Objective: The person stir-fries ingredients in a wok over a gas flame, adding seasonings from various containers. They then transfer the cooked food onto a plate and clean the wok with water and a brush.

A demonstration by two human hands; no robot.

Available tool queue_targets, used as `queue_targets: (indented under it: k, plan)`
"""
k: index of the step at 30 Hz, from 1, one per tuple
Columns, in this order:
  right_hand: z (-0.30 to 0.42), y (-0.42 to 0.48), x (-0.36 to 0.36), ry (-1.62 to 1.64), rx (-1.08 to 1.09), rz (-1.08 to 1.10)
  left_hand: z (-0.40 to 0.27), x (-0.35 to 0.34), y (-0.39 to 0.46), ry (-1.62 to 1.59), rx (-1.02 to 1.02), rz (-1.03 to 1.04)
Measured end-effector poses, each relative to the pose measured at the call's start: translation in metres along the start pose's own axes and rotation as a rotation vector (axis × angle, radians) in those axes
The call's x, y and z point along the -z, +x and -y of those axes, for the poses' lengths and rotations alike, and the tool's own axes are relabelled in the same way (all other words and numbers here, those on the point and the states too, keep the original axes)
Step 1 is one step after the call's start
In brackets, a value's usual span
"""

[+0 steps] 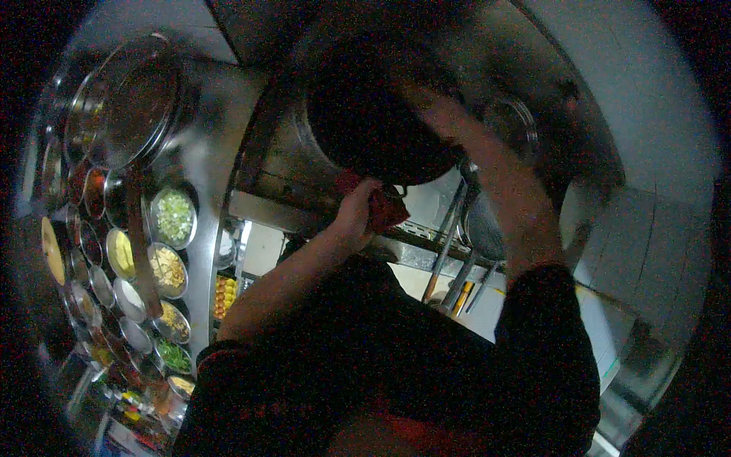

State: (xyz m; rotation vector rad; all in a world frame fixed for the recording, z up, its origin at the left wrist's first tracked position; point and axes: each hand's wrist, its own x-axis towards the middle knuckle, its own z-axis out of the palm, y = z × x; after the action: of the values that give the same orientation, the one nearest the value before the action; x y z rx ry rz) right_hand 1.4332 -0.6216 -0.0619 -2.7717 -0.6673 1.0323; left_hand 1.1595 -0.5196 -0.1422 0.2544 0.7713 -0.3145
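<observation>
A dark wok (pixel 365 114) sits before me at the upper middle, its inside too dark to make out. My left hand (pixel 355 210) grips a folded red cloth (pixel 390 209) at the near edge of the wok, where a small loop handle (pixel 405 189) shows beside the cloth. Reaching in from the right, my right hand (pixel 428 105) is over or inside the wok. Motion blur and darkness hide its fingers, so I cannot see whether it holds anything.
To the left, a steel counter carries several metal bowls, among them chopped greens (pixel 174 216), sliced garlic (pixel 167 271) and white powder (pixel 130 299). A large round pan (pixel 128 108) stands behind them. Eggs (pixel 225 297) lie below the counter. Long-handled tools (pixel 444 251) lean right of my body.
</observation>
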Motion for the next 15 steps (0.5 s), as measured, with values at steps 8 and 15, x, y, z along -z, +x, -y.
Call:
queue_targets:
  k: [8,15]
  plan:
    - [-0.046,-0.109,-0.005,-0.159,0.478,0.512,-0.031,0.033,0.037,0.678,-0.173,-0.188]
    - [-0.035,-0.016,0.044,-0.198,0.135,-0.081,-0.077,0.035,0.012,0.48,-0.133,-0.093]
